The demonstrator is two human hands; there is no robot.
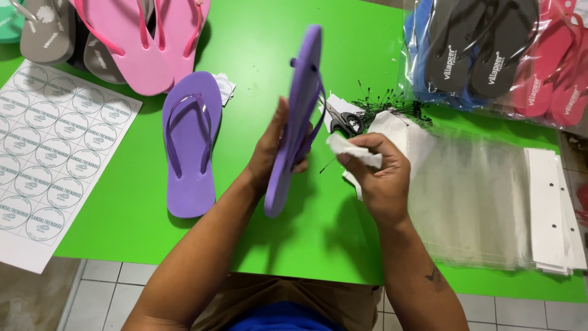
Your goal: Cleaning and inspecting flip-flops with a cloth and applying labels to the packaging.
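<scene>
Smooth purple foam flip-flop (298,116), edge-on

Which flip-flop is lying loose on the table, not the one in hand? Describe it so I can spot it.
On the green table, look left of the left hand. The purple flip-flop lies flat, straps up, below the pink pair; it alone lies singly.

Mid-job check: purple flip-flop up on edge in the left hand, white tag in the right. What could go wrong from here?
1. The left hand holds the purple foam flip-flop upright on edge; it might slip onto the green table.
2. The right hand pinches a small white paper tag that may crease.
3. The black-handled scissors and black plastic tag pins lie close behind; a reach could snag them.
</scene>
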